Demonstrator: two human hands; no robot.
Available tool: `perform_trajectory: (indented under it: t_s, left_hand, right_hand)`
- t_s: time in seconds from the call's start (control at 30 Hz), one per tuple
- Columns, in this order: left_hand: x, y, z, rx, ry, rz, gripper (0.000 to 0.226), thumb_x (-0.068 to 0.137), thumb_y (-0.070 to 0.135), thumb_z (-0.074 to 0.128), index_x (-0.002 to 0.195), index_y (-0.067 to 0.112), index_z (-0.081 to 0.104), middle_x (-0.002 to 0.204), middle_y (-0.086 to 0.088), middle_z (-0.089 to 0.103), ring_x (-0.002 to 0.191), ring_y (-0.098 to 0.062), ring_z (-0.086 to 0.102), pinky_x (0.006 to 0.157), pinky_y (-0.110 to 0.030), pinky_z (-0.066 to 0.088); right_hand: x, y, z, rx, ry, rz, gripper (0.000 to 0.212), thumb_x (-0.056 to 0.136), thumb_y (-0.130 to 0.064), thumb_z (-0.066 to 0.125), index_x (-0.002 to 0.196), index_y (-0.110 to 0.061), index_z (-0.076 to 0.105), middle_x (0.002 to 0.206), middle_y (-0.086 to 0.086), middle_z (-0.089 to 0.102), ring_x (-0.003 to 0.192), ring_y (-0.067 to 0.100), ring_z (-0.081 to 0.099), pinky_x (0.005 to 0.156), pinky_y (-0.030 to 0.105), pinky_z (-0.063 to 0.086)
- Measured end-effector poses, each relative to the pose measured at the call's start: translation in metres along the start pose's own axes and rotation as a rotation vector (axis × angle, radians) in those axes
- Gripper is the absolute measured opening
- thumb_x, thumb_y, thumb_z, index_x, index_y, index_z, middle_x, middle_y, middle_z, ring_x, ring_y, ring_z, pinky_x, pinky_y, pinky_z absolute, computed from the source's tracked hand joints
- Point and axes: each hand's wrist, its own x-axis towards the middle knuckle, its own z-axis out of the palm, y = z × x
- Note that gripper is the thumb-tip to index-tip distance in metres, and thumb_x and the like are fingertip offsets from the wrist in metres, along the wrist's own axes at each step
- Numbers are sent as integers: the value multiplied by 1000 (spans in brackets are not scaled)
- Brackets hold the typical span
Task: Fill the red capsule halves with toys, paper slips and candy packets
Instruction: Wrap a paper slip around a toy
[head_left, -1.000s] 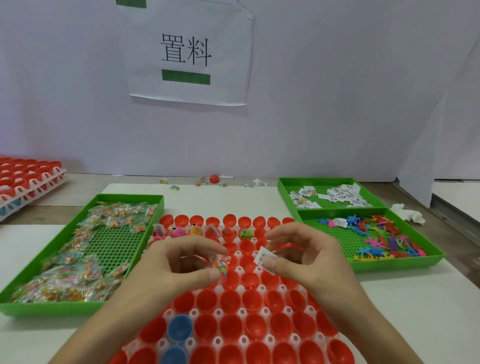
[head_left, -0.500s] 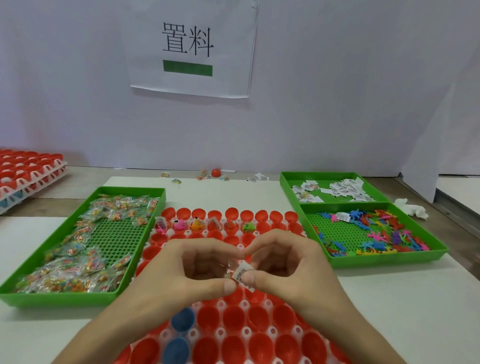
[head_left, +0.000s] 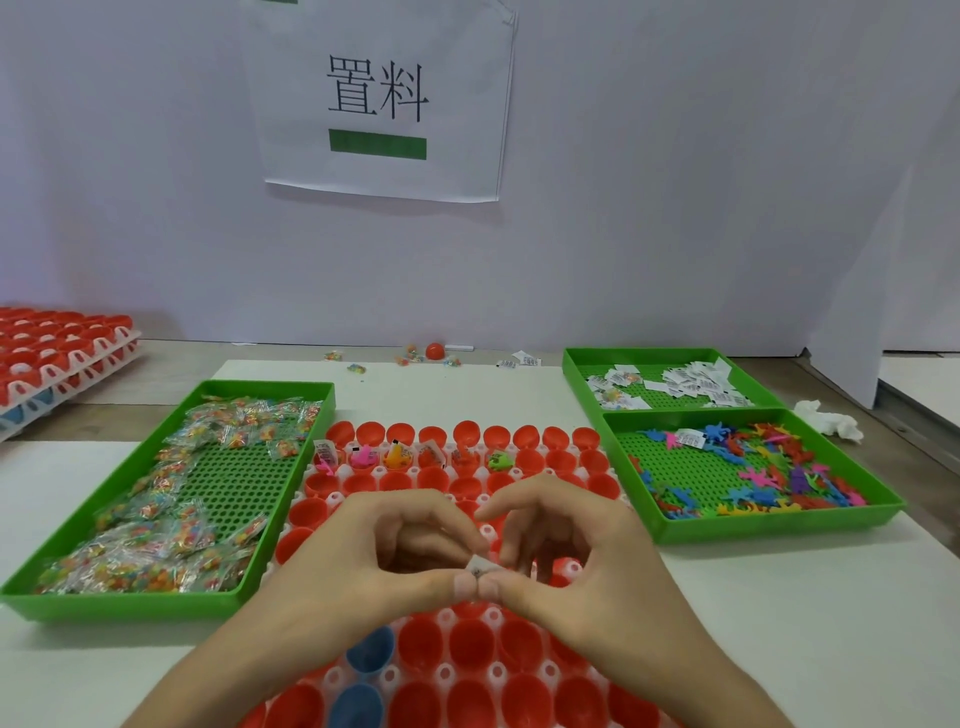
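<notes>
Red capsule halves (head_left: 470, 644) stand open side up in rows in a white holder (head_left: 488, 618) at the middle of the desk (head_left: 779, 623), with two blue halves (head_left: 370, 652) among them at the near left. In the second row from the far edge, several halves (head_left: 395, 457) already hold small toys and slips.

Above the holder's middle, the left hand (head_left: 363, 561) and right hand (head_left: 587, 566) meet with fingers curled and thumbs tip to tip. Together they pinch a small paper slip (head_left: 479, 564) at the point where the thumbs touch. Whether anything else sits inside the curled fingers cannot be told.

Left of the holder, a green tray (head_left: 124, 605) carries clear candy packets (head_left: 156, 540). To the right are two more green trays: the farther one (head_left: 576, 374) holds paper slips (head_left: 696, 384), the nearer one (head_left: 779, 527) coloured toys (head_left: 769, 478). A crumpled white tissue (head_left: 831, 422) lies just beyond them. Stacked holders of red halves (head_left: 57, 353) sit at the far left, and a paper sign (head_left: 379, 98) hangs on the wall.
</notes>
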Motion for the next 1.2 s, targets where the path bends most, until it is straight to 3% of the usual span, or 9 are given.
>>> perform_trajectory:
  t_s: [0.13,0.23,0.5,0.67,0.87,1.0,1.1,1.2]
  left_hand:
    - [-1,0,-2,7,25,41,7,81,21,79,87,21,78,94,-9,78,89,-22,75,79,-22,57]
    - [0,0,-4,-10,81,63,7,78,18,79,85,18,78,96,-9,77,87,-25,76,76,-24,58]
    - [-1,-1,-6,-6,79,77,12,79,12,83,86,17,74,88,-13,73,82,-28,73,75,-30,58]
    - [-1,-2,-6,10,76,64,17,77,13,82,88,23,74,88,-8,72,78,-20,71,73,-26,57]
    - [-1,-1,-4,37,54,74,17,76,35,84,86,22,78,90,-10,75,84,-24,74,79,-31,60]
    - [-1,-3,-5,40,102,88,15,75,31,88,80,20,79,87,-12,75,81,-28,72,75,-30,60]
    - [-1,-4,-6,14,127,70,9,71,23,83,77,19,78,88,-9,76,82,-21,74,75,-23,57]
    - [0,-4,-7,3,158,53,10,69,22,82,77,18,78,87,-9,76,83,-23,74,76,-24,58]
  right_hand:
    - [0,1,1,42,19,14,29,74,-35,85,99,-36,70,78,-4,68,72,17,67,64,23,54]
    - [1,1,0,65,13,38,18,77,-38,84,86,-30,72,77,-3,71,71,17,69,64,24,54]
    - [1,1,3,123,-22,40,17,78,-40,80,81,-25,72,75,1,74,70,21,73,70,50,58]
    - [1,2,4,137,-20,25,16,78,-34,81,83,-22,71,74,3,73,67,21,73,69,54,56]
    - [0,4,-1,127,-54,-10,13,81,-34,81,83,-24,73,75,1,74,70,20,73,67,40,60]
    - [2,6,-8,132,-63,-41,10,87,-33,75,85,-24,75,76,2,73,67,17,71,66,24,55]
    - [6,9,-22,47,82,-34,3,87,-29,74,86,-26,75,77,-2,73,68,15,70,67,23,55]
    - [13,20,-49,-154,329,19,15,86,-13,75,82,-27,76,76,-8,73,69,10,68,67,23,55]
